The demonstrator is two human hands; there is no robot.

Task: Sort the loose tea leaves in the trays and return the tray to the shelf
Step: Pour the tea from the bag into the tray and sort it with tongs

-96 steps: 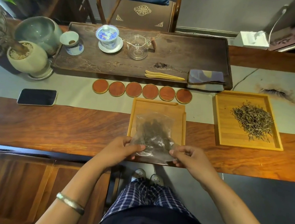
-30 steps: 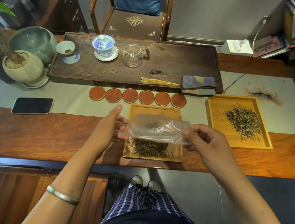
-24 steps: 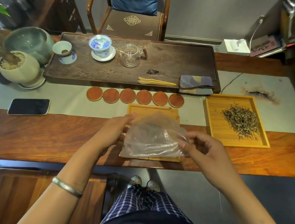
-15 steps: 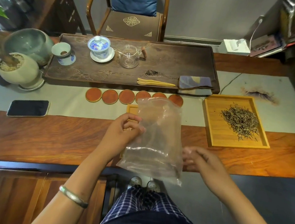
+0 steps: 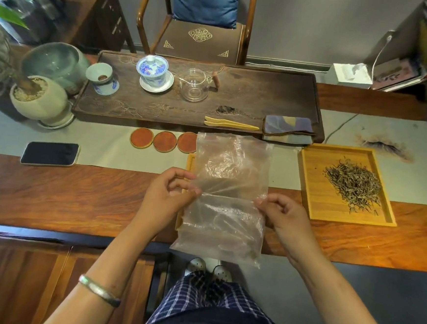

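Note:
I hold a crumpled clear plastic bag (image 5: 228, 186) flat in front of me over the table's near edge. My left hand (image 5: 168, 196) pinches its left side and my right hand (image 5: 280, 213) pinches its right side at mid-height. The bag looks empty and hides most of a small bamboo tray (image 5: 190, 162) beneath it; only the tray's left rim shows. To the right lies a second bamboo tray (image 5: 307, 184) with a pile of loose tea leaves (image 5: 353, 185) in it.
A dark wooden tea tray (image 5: 263, 94) at the back carries a gaiwan (image 5: 153, 71), a glass pitcher (image 5: 195, 85), a strainer cup (image 5: 102, 79), bamboo tongs (image 5: 229, 123) and a folded cloth (image 5: 287, 129). Round coasters (image 5: 164, 141), a phone (image 5: 49, 153) and a plant pot (image 5: 40, 97) lie left.
The bag was tipped out over the middle tray, leaving tea leaves there. Then it was turned upright by my left hand, and my right hand has now taken hold of its right side again.

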